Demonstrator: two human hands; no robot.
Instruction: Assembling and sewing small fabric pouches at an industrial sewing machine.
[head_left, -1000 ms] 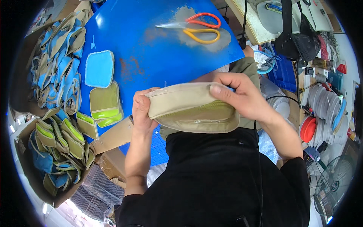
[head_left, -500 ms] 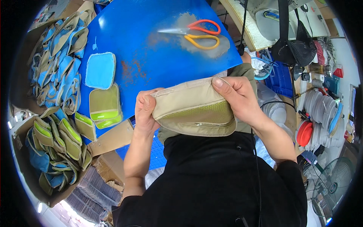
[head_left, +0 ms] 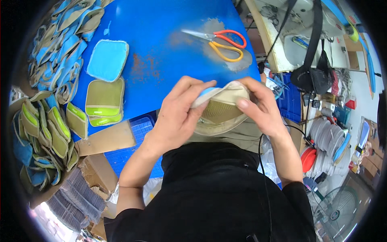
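A beige fabric piece with an olive mesh pocket (head_left: 223, 111) is held up in front of my lap, its upper edge bunched and folded over. My left hand (head_left: 176, 113) is closed on its left edge, where a bit of blue shows by the fingertips. At the other end my right hand (head_left: 264, 105) pinches the upper corner, thumb on the near face and fingers behind. Part of the piece is hidden by my left hand. Beyond, on the blue table (head_left: 169, 72), lie scissors (head_left: 200, 34) with red and yellow handles, blades apart.
On the table's left lie a light-blue square pad (head_left: 107, 60) and stacked olive pads with lime strips (head_left: 104, 96). Heaped blue-and-beige pieces (head_left: 66, 44) and a box of olive pads (head_left: 56, 131) stand farther left. A fan (head_left: 336, 209) and coiled white rolls (head_left: 324, 135) are at right.
My hands have come closer together, the left one moving right and up along the piece. The fabric, stretched flat before, is now bunched and tipped. The whole view has shifted a little.
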